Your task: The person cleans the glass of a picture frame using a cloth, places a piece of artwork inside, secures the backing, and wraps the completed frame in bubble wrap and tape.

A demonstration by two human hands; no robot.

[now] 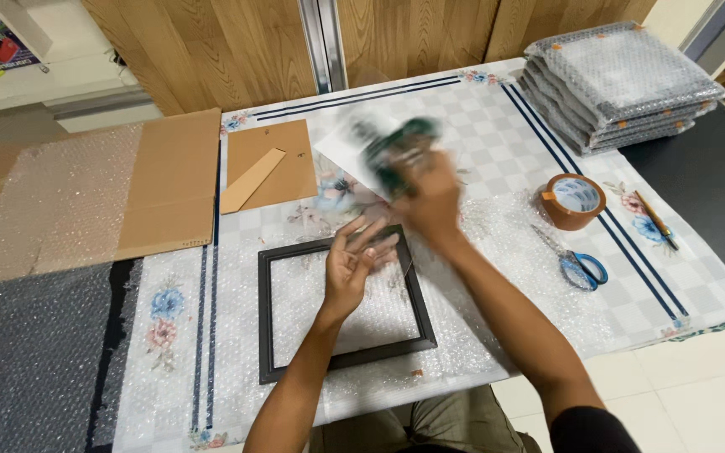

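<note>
A black picture frame [341, 356] lies flat on bubble wrap [497, 285] in front of me. My left hand [352, 264] hovers over the frame's upper right part, fingers apart; it seems to steady a clear pane there, though I cannot tell for sure. My right hand [431, 201] is raised above the frame's top right corner and grips a printed sheet [379, 151], white with a dark green picture, blurred by motion.
A brown backing board with its stand [268, 168] lies beyond the frame. Tape roll [574, 201], blue-handled scissors [579, 267] and a cutter [654, 220] sit to the right. Bubble-wrapped packs [618, 84] are stacked at the far right; cardboard [169, 184] lies to the left.
</note>
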